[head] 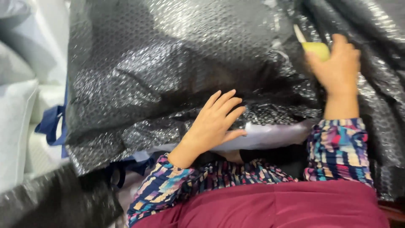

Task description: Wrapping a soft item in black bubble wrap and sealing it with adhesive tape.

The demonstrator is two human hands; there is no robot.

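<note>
The left hand (213, 122) lay flat with its fingers spread wide, palm down on the lower fold of a large sheet of black bubble wrap (168, 76), holding nothing, just pressing the sheet where it lapped over a white flat piece (270, 135) that showed beneath its edge. The right hand (337, 67) was up at the far right of the sheet, fingers curled around a yellow-green tool (317, 50) with a pale narrow blade or strip sticking out above it toward the upper left; the view was blurred there, so whether it was a cutter or a tape holder could not be told. Both wrists came out of sleeves with a multicoloured pattern (337, 152).

To do this well, I judged that the spread hand should keep the wrap taut and flat while the other worked the tool, with the pressing fingers kept well apart from the tool's path, since the 2 hands were already some way from each other. The shiny, creased film looked slippery and would shift easily if the pressure eased.

Around them, a maroon garment (274, 207) filled the bottom of the view. To the left lay pale grey padded bundles (17, 114) with a dark blue strap (52, 124) between them and the wrap. More black wrap hung down the right edge, and its heavy folds hid whatever was being covered
</note>
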